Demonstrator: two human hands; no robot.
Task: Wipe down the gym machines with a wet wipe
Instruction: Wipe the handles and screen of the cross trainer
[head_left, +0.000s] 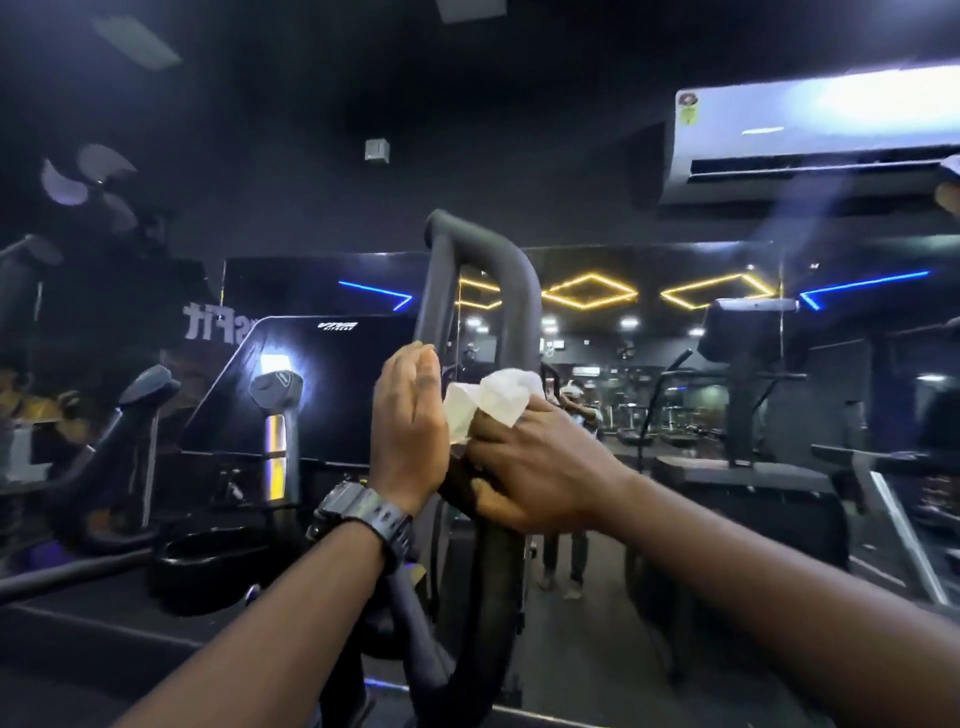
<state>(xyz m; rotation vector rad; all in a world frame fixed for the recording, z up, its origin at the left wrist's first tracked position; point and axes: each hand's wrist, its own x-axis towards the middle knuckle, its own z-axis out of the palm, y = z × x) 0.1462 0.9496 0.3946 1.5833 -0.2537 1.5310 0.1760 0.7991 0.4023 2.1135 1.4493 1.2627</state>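
Open air above and to the right of the looped handlebar (483, 280), up toward the air conditioner (810, 135). Blocked to the left by the console screen (332, 384) and the short grip post (278, 400) just beside it. Crowded at mid-bar by left hand (410, 415), right hand (535, 462) and wipe (493, 400).

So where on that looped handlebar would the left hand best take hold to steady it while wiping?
Probably the near-upright left leg of the handlebar, just above the wet wipe. It is a round, bare tube, so the left hand, now flat beside it, could wrap in from the left. The right hand holds the wipe lower down.
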